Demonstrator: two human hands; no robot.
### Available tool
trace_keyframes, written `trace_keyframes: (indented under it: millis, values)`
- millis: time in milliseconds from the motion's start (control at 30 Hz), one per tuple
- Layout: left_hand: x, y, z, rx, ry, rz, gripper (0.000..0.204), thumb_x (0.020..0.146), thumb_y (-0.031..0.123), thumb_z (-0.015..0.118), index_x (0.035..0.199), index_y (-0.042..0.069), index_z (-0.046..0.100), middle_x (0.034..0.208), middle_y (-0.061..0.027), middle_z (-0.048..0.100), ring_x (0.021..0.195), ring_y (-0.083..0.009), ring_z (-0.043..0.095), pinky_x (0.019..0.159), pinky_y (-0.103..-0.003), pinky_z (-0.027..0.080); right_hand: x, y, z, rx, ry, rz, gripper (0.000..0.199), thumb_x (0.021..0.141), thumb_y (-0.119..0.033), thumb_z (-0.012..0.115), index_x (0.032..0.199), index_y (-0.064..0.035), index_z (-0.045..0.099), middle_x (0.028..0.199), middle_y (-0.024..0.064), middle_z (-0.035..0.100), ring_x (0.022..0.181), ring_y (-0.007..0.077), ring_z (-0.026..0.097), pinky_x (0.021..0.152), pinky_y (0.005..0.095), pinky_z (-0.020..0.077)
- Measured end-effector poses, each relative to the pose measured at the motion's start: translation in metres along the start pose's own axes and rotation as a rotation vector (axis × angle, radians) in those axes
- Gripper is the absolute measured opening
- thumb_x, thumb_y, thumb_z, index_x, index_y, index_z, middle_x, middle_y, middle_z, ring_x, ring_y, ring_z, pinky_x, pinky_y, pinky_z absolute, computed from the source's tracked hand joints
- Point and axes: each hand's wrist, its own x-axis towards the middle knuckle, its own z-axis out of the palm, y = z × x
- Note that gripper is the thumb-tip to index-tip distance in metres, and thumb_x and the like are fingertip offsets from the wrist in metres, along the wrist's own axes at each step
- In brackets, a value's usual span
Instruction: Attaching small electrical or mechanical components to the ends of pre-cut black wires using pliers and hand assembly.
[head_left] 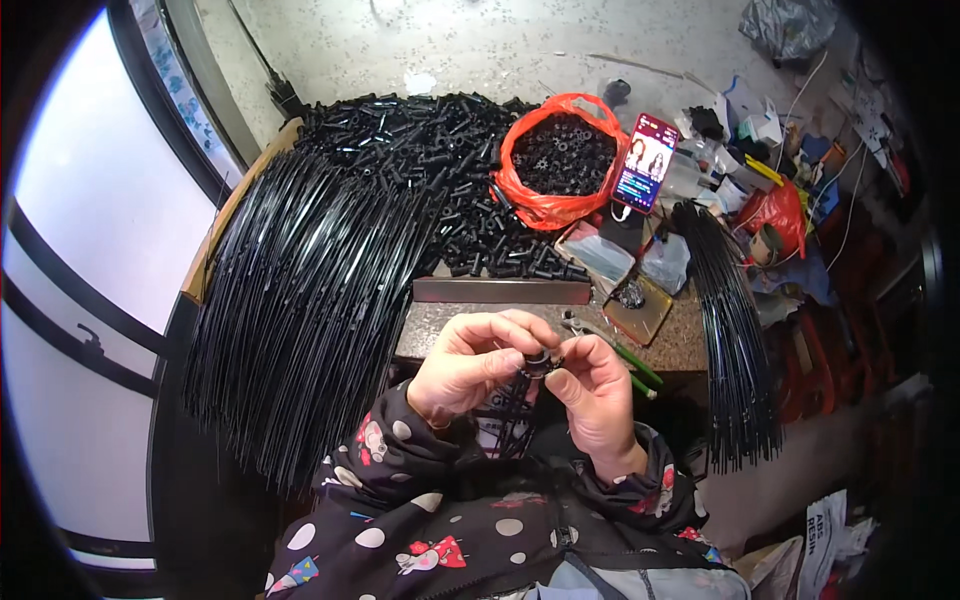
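**Both hands pinch a small black ring at centre frame**

The left hand [468, 362] and right hand [597, 392] meet just below the middle, fingers pressed onto a small black ring [540, 362] with thin black rods [512, 415] hanging beneath. A large bundle of black rods [300, 300] covers the bench [680, 345] at left; an orange bag [560, 160] sits above.

A speckled pale floor [480, 45] lies beyond the counter [440, 325]'s far edge; a bright window [90, 250] fills the left side

red bag of parts [560, 160], phone [645, 162], green-handled pliers [625, 360]
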Motion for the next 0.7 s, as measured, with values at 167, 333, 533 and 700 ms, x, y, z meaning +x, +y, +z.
trace_keyframes:
  millis: [167,333,533,700]
  values:
    - [0.006,0.009,0.006,0.192,0.064,0.000,0.011,0.072,0.002,0.065,0.081,-0.004,0.065,0.094,-0.0164,0.057,0.087,-0.0238,0.057,0.079,-0.032,0.046,0.001,-0.003,-0.008,0.014,-0.027,0.040,0.016,0.082,-0.001,0.060,0.093,-0.0013,0.048,0.090,0.0051,0.056,0.078,0.0119,0.056,0.070,0.0256,0.0489]
    - [0.015,0.012,-0.002,0.403,-0.231,0.136,0.011,0.071,0.000,0.067,0.082,0.000,0.067,0.102,-0.0120,0.055,0.091,-0.0188,0.054,0.081,-0.030,0.042,0.003,-0.021,-0.014,0.048,-0.191,0.207,0.034,0.081,-0.007,0.063,0.111,0.0018,0.049,0.102,0.0062,0.057,0.094,0.0138,0.054,0.080,0.0259,0.0446]
    - [0.006,-0.028,-0.003,0.647,0.348,0.447,0.020,0.071,-0.002,0.065,0.090,0.000,0.058,0.104,-0.0120,0.052,0.097,-0.0197,0.051,0.082,-0.029,0.040,0.010,-0.012,-0.026,-0.108,-0.004,0.022,0.024,0.085,-0.005,0.057,0.107,0.0043,0.053,0.097,0.0029,0.058,0.085,0.0083,0.054,0.079,0.0208,0.0427]
    - [0.009,-0.016,0.027,1.141,0.275,0.561,0.019,0.070,-0.010,0.060,0.088,-0.003,0.059,0.086,-0.0128,0.060,0.078,-0.0194,0.058,0.068,-0.027,0.045,0.004,-0.003,-0.025,-0.131,0.102,-0.061,0.027,0.082,-0.005,0.061,0.107,0.0040,0.054,0.095,0.0042,0.059,0.084,0.0094,0.055,0.080,0.0223,0.0437]
